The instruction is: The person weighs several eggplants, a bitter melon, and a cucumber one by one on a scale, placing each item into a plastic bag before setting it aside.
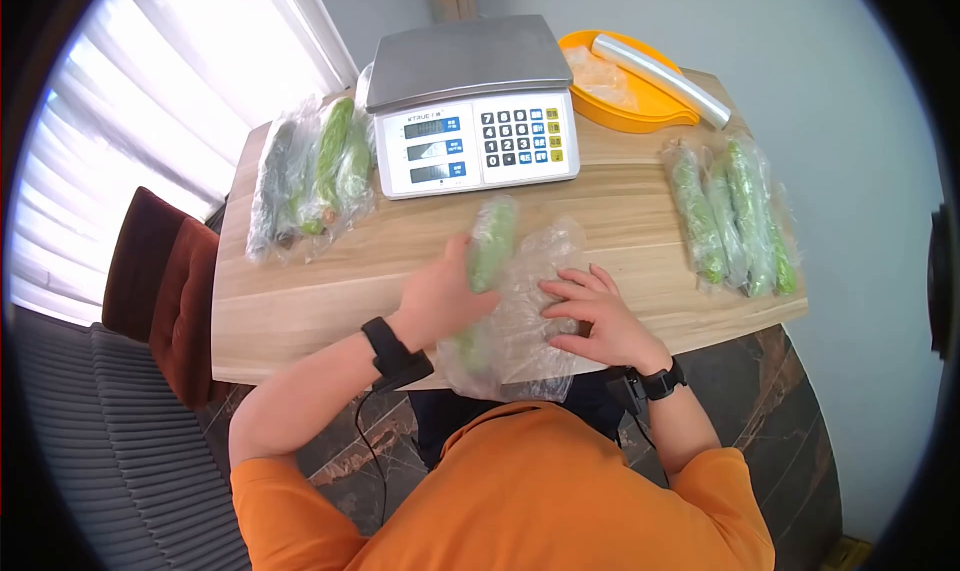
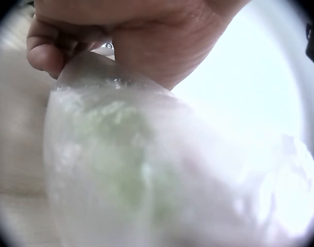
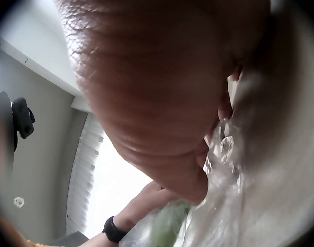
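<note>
My left hand (image 1: 440, 296) grips a long pale-green vegetable (image 1: 492, 241) in clear plastic, its thumb and fingers on either side. One end of the vegetable points toward the scale; the lower part shows blurred through the film. In the left wrist view the bag (image 2: 105, 154) bulges below the curled fingers (image 2: 46, 56). Loose clear plastic (image 1: 535, 271) spreads to the right of the vegetable. On its right edge rests my right hand (image 1: 610, 321), fingers spread and fairly straight. From the right wrist, crumpled film (image 3: 226, 149) appears beside the fingertips.
A white electronic scale (image 1: 475, 141) with a steel platform stands at the back. Bagged green vegetables (image 1: 325, 166) lie at the left, and more bagged ones (image 1: 735, 216) at the right. An orange basin (image 1: 625, 116) at the back right holds plastic, with a film roll (image 1: 660, 79) across it.
</note>
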